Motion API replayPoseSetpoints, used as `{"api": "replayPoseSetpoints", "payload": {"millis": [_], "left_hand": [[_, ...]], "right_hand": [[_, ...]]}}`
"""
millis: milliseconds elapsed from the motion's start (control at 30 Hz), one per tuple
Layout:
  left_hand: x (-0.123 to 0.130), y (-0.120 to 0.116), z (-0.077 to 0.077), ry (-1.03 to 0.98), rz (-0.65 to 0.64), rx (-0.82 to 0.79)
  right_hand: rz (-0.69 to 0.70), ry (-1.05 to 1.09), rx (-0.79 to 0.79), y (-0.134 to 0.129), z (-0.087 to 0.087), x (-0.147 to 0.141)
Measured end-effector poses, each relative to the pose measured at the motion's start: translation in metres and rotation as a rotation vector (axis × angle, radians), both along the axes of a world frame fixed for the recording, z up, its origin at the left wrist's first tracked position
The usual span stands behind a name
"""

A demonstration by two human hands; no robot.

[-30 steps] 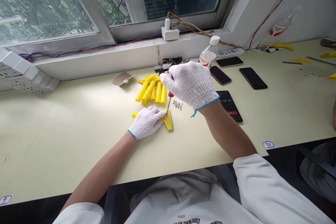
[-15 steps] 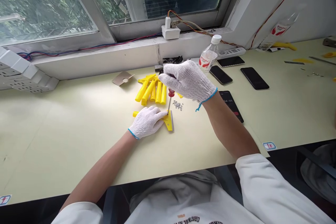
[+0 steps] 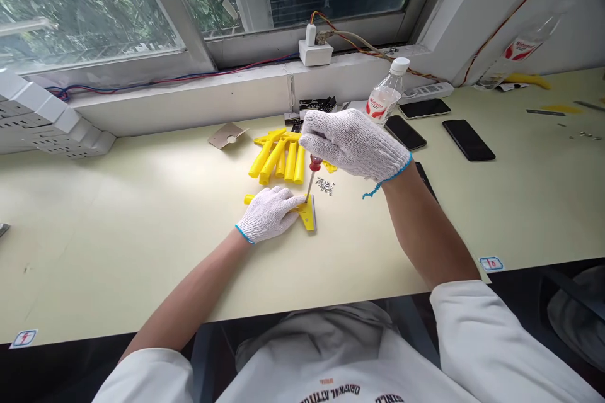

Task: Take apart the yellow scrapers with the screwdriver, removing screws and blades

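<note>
My left hand (image 3: 270,213), in a white knitted glove, holds a yellow scraper (image 3: 308,217) down on the table. The scraper's handle end shows left of the glove and its blade edge faces right. Above it my right hand (image 3: 352,143), also gloved, is wrapped round the red handle of a screwdriver (image 3: 312,175). The shaft points down and its tip meets the scraper's head beside my left fingertips. Small metal screws or nuts (image 3: 326,186) lie in a loose pile right behind the scraper. Several yellow handles (image 3: 278,157) lie together farther back.
Behind my right hand stands a water bottle (image 3: 385,93). Phones (image 3: 469,140) lie to the right, one partly under my right forearm. Brown cardboard (image 3: 225,136) lies at the back, and white stacked housings (image 3: 57,119) stand back left. A power strip (image 3: 426,92) is by the wall.
The view has shifted slightly, so the whole scene sits a little differently in the picture. My right hand has turned slightly on the screwdriver; both hands keep their hold.
</note>
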State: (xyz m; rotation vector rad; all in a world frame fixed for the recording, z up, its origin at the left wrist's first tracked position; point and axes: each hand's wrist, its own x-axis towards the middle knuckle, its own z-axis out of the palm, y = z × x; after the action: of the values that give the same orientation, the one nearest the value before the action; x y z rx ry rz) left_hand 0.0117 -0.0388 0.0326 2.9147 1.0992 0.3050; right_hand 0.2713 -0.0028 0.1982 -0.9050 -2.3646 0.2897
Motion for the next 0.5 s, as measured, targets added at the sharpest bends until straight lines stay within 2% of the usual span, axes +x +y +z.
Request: {"api": "replayPoseSetpoints", "payload": {"millis": [133,267,433,500], "left_hand": [[0.000,-0.001,0.000,-0.011,0.004,0.011],[-0.001,-0.002,-0.002,-0.023,0.012,0.012],[-0.002,-0.005,-0.002,-0.024,-0.008,-0.007],[-0.002,-0.008,-0.002,-0.024,0.000,-0.016]], "right_hand": [[0.065,0.062,-0.128,0.000,-0.003,0.003],[0.104,0.141,-0.152,0.003,-0.007,0.011],[0.212,0.141,-0.274,-0.006,0.005,0.020],[0.205,0.078,-0.256,-0.013,0.011,0.019]]}}
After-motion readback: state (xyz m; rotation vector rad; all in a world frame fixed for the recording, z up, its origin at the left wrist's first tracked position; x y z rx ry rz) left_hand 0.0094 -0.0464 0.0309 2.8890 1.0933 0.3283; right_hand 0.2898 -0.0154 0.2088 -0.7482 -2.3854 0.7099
